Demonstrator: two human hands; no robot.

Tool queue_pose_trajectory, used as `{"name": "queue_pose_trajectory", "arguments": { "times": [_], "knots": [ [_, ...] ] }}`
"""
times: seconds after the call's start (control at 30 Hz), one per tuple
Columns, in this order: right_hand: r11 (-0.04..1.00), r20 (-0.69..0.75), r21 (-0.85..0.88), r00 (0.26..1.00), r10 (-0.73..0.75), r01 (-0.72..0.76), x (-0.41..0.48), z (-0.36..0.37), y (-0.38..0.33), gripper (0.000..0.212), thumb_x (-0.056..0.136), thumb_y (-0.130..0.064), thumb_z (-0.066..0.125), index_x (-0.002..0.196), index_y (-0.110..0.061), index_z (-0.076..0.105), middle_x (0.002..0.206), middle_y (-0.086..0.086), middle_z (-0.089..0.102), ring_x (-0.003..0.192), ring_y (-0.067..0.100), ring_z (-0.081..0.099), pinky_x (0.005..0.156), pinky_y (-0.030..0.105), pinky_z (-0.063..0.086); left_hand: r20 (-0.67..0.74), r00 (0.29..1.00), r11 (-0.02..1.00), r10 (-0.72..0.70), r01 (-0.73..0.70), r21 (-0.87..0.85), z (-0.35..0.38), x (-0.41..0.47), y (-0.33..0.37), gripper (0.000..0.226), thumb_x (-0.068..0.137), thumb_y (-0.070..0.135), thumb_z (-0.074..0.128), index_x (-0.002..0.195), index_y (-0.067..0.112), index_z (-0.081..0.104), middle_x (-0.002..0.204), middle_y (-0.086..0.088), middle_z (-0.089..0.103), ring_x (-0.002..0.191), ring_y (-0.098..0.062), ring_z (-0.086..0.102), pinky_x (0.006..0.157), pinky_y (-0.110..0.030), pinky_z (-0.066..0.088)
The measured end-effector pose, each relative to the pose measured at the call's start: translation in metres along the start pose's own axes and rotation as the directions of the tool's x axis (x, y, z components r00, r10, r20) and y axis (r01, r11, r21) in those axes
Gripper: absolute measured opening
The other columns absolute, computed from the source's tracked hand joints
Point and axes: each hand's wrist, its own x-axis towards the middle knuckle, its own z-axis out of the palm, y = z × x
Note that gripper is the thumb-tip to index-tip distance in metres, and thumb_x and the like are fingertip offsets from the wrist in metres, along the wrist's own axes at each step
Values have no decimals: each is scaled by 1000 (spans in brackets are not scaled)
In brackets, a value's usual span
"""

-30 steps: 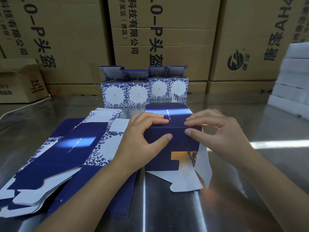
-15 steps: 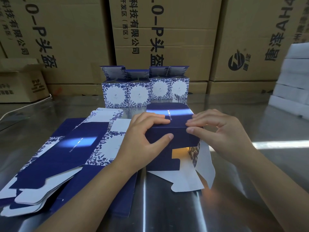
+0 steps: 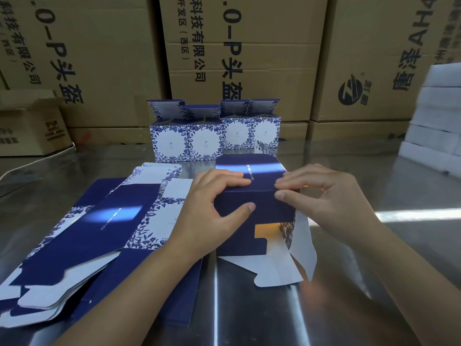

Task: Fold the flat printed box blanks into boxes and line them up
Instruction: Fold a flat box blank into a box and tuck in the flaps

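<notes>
With the half-formed box (image 3: 264,203) lying on its side on the counter (image 3: 374,171) beside the flat blanks (image 3: 87,233), the left hand (image 3: 209,216) and right hand (image 3: 331,203) each pinch its near top edge and should square that crease firmly before tucking the loose white flaps (image 3: 277,273)

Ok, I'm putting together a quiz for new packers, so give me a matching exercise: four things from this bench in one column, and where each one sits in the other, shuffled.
Things:
1. half-folded box
2. flat blanks
3. finished boxes
4. white blocks

Places:
A. stacked at the far right
B. pinched between the left hand and the right hand
C. in a row at the back, in front of the brown cartons
D. lying in a pile left of the left arm

Pairs: 1-B, 2-D, 3-C, 4-A
</notes>
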Motion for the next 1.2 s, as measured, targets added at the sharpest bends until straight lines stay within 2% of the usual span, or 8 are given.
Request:
{"name": "queue_pose_trajectory", "arguments": {
  "times": [0.2, 0.4, 0.63, 0.77, 0.9, 1.1, 1.2],
  "knots": [
    [999, 36, 33, 999, 33, -34, -1, 0, 3, 16, 75, -14, 76, 85, -26, 74, 91, -13, 69, 96, 3, 60, 82, 15, 45, 5, 1000, 1000, 6, -6, 2, -1, 1, 1, 29, 71, 29, 70, 100, 34, 64, 110, 20, 59, 114, -4, 49, 95, -8, 29],
    [971, 41, 192, 989, 141, -146, 0, -6, 9, 23, 72, -6, 77, 81, -26, 74, 97, -12, 72, 98, 1, 66, 88, 15, 49, 8, 1000, 1000, -7, 7, 3, -3, 2, 0, 29, 71, 29, 70, 99, 34, 64, 110, 21, 58, 113, -5, 48, 94, -6, 28],
    [986, 10, 129, 994, 107, -108, -1, -5, 5, 24, 74, -3, 76, 84, -24, 73, 91, -12, 71, 92, -2, 66, 80, 9, 49, 7, 1000, 1000, -8, 7, 8, -2, 2, -1, 29, 72, 28, 69, 99, 35, 63, 109, 23, 58, 113, -3, 48, 95, -6, 27],
    [985, 8, 128, 993, 114, -114, 0, -6, 3, 22, 72, -3, 77, 80, -24, 74, 89, -13, 72, 91, -3, 67, 82, 10, 49, 7, 1000, 1000, -8, 8, 4, -2, 2, -1, 30, 72, 28, 69, 99, 37, 62, 109, 23, 58, 114, -4, 48, 95, -6, 27],
    [995, 18, 59, 997, 79, -80, 0, -8, 2, 19, 75, -9, 76, 76, -27, 74, 88, -14, 72, 92, -1, 65, 82, 10, 46, 13, 1000, 1000, -6, 6, -5, -1, 1, 1, 30, 71, 28, 69, 99, 35, 63, 110, 19, 58, 114, -6, 49, 95, -6, 28],
    [998, 51, -64, 998, 27, -24, -3, 1, 0, 20, 74, -24, 77, 87, -38, 71, 94, -15, 64, 98, 1, 53, 85, 7, 35, 27, 1000, 1000, 10, -9, -16, 1, 0, 3, 31, 72, 29, 69, 101, 35, 63, 113, 17, 58, 115, -4, 48, 96, -8, 28],
    [999, 16, -36, 999, 40, -40, -3, 6, -3, 16, 69, -38, 72, 85, -38, 72, 92, -14, 63, 97, 2, 52, 85, 10, 36, 31, 999, 1000, 10, -10, -18, 1, 0, 4, 31, 72, 29, 69, 101, 35, 63, 112, 17, 58, 115, -3, 48, 96, -8, 29]
  ]
}}
